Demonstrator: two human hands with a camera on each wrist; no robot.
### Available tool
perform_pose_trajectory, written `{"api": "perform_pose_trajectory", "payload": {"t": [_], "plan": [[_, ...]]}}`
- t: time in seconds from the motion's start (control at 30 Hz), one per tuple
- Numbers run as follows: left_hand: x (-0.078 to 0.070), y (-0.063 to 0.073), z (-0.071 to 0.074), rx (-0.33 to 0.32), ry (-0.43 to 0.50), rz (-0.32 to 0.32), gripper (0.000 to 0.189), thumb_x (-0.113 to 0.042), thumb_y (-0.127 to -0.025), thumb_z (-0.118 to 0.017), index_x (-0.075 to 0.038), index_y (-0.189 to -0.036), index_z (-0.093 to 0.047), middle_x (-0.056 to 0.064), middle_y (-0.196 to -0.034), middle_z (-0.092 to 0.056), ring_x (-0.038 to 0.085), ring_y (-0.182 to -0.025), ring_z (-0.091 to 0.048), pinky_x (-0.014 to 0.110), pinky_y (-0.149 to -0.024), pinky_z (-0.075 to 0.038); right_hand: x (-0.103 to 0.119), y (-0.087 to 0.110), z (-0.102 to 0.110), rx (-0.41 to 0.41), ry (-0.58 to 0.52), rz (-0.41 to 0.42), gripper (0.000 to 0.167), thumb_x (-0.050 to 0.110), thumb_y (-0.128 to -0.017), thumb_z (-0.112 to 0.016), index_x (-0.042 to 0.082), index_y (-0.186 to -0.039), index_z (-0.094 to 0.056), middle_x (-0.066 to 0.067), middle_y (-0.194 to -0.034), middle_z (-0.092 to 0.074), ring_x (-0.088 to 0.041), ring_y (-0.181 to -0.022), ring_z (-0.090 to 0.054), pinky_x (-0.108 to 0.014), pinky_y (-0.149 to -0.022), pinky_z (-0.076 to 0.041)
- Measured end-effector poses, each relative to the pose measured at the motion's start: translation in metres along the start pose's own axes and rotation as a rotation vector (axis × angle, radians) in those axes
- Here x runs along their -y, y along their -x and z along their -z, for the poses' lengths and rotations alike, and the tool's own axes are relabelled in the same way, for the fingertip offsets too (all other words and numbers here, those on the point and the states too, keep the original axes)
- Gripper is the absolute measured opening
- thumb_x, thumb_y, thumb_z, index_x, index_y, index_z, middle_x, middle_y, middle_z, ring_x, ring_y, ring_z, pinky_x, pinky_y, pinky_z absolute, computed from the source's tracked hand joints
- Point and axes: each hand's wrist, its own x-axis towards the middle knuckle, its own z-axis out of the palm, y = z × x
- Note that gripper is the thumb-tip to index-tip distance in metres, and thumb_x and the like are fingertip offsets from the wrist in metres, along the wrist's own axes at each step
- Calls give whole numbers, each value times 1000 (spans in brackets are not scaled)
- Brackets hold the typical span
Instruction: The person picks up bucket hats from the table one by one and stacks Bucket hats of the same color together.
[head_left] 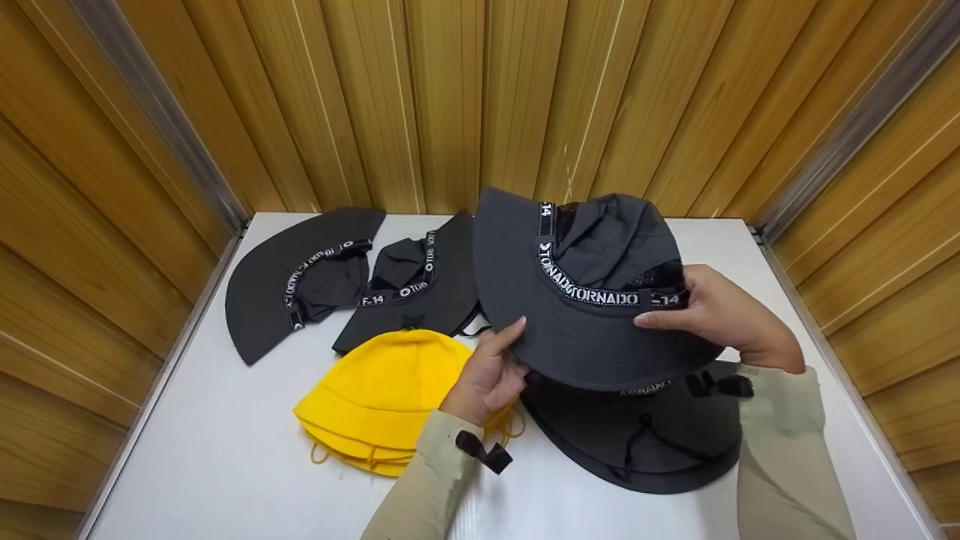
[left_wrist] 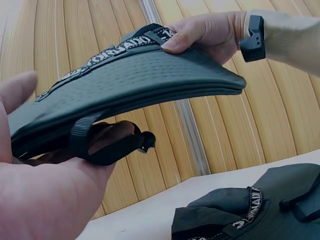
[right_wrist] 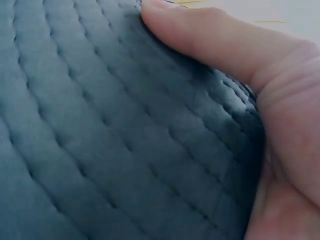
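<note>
A dark grey bucket hat (head_left: 592, 322) with a white-lettered TORNADO band is held up above the table between both hands. My right hand (head_left: 720, 315) grips its right side, thumb on top near the band; the right wrist view shows that thumb pressed along the stitched brim (right_wrist: 120, 120). At the near left edge of the brim, my left hand (head_left: 487, 379) holds it with the thumb above and fingers curled beneath. A black strap (left_wrist: 87, 135) hangs under the brim by the left palm. Layered edges show along the brim in the left wrist view.
Below the held hat lie dark hats (head_left: 652, 442) stacked at the right. Yellow bucket hats (head_left: 382, 382) sit stacked at front centre, partly behind the left arm. Two more dark hats, one far left (head_left: 259, 292) and one centre (head_left: 450, 300), lie on the white table (head_left: 195, 450). Wood-look panels (head_left: 450, 105) enclose it.
</note>
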Motion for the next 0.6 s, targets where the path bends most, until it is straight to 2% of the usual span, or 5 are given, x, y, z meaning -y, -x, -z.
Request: {"api": "perform_pose_trajectory", "payload": {"t": [0.17,0.37,0.5,0.6], "plan": [[-1,4,-6,37,-21,-23,58,0,-102,-55,-8,-155,-33,8,-151,-53,20,-130,-61,40,-116,-45,-1,-1,1,-4,8,-9,27,22,-83,-86,10,-104,-75,1,-93,-76,-8,-82,-71,-20,-76,-57],[0,9,-12,42,-64,-70,45,3,-104,-49,-6,-147,-42,5,-131,-64,19,-118,-66,37,-109,-53,-1,0,1,-72,29,-37,33,25,-82,-88,9,-107,-74,2,-96,-74,-7,-85,-68,-17,-76,-54],[0,13,-15,37,-55,-100,46,3,-104,-48,-7,-148,-39,3,-131,-62,18,-118,-66,37,-109,-52,-4,2,3,-172,-1,-52,38,25,-85,-85,9,-117,-71,9,-93,-76,-4,-81,-70,-18,-72,-56],[-1,15,-16,43,-25,-140,52,2,-104,-49,-7,-153,-33,4,-139,-58,18,-125,-62,39,-115,-46,-11,4,3,-297,-126,-57,34,21,-92,-78,8,-122,-70,11,-86,-78,-3,-72,-71,-20,-65,-58]]}}
